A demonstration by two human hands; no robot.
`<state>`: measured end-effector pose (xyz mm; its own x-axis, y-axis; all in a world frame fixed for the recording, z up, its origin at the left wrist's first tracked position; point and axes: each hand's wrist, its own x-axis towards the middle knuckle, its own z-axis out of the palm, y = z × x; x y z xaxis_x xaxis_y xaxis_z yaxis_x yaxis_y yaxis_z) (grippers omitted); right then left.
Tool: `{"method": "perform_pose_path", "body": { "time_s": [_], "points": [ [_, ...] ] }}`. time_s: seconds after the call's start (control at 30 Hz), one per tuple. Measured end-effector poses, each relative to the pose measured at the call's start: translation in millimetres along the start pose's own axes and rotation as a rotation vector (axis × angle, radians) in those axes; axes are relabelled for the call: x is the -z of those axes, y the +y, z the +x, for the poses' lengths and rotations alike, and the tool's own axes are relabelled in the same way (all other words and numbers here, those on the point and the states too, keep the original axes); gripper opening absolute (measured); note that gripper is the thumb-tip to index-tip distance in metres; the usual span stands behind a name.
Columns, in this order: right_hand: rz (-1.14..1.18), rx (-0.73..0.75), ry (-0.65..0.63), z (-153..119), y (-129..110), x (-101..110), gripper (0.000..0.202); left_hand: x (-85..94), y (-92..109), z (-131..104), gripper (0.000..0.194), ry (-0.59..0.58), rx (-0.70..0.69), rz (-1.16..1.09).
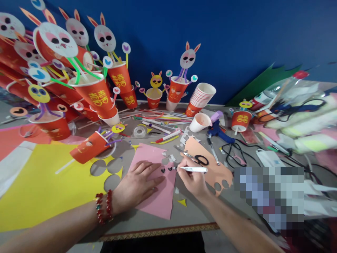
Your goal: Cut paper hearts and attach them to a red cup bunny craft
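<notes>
A sheet of pink paper (158, 205) lies on the table, and my left hand (140, 182) rests flat on its left part with the fingers spread. In my right hand (192, 177) is a white marker (196, 169), held in a pinch, its dark tip at the paper's right edge. Small dark heart-like marks (163, 170) show on the pink paper between my two hands. Just behind my right hand lie black-handled scissors (201, 160), on a peach paper sheet (214, 165) with round holes cut in it.
Yellow paper (52, 182) with round holes spreads at the left. Red cups with paper rabbit figures (97, 95) crowd the back left. Behind my hands are loose markers (168, 136), a tape roll (139, 131) and a blue glue gun (219, 131) with a dark cord. Plastic packs (310, 123) lie right.
</notes>
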<state>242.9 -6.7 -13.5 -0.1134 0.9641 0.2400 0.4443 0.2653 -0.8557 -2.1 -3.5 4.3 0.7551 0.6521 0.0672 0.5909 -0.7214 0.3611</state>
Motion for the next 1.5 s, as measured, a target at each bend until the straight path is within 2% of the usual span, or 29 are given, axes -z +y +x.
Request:
{"method": "perform_pose_path", "body": {
  "time_s": [0.4, 0.9, 1.5],
  "points": [
    [0.011, 0.003, -0.034, -0.1, -1.9, 1.2, 0.020, -0.2, 0.0, -0.1, 0.035, -0.002, 0.006, -0.012],
    [0.001, -0.001, 0.005, -0.1, -0.3, 0.5, 0.020, -1.1, 0.1, 0.1, 0.035, 0.006, 0.009, -0.014],
    [0.003, 0.002, -0.039, 0.2, -3.1, 1.5, 0.019, -0.9, -0.5, -0.4, 0.036, 0.018, -0.007, -0.006]
  ]
}}
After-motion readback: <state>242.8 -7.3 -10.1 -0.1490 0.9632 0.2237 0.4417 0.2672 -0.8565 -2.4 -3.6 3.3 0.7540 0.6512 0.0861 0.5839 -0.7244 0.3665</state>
